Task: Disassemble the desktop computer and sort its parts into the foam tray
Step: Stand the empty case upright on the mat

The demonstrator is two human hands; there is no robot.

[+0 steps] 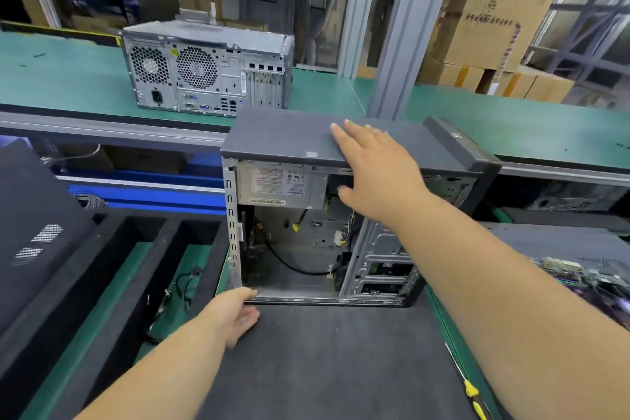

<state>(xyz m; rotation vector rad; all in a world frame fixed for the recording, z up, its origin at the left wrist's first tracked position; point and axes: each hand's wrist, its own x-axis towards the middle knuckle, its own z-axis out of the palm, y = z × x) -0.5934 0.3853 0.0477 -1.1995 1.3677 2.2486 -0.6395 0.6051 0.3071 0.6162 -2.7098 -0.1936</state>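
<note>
Computer case (pixel 341 215): stands upright on the dark mat (pixel 324 361) at the middle of the counter (pixel 85 327), open side toward the viewer; side panel off.
Inside the case: power supply (pixel 279 186) in the upper left corner, loose cables (pixel 300 262) below it, empty drive bays at the right.
Left hand (pixel 238 312): fingers straight, lying on the mat at the case's lower left corner, thumb touching the bottom edge.
Right hand (pixel 378 170): spread, fingers flat on the case's top panel, thumb hooked under the top edge (no firm grip visible).
Foam tray (pixel 136 266): black, at the left edge of the counter, just beside the case; a few cables lie in one compartment.
Screwdriver (pixel 474 392): yellow and black handle, near the mat's right edge.
Circuit board (pixel 586 280): at the right edge of the counter.
Second computer (pixel 208 68): on the far green surface, rear panel facing here.
</note>
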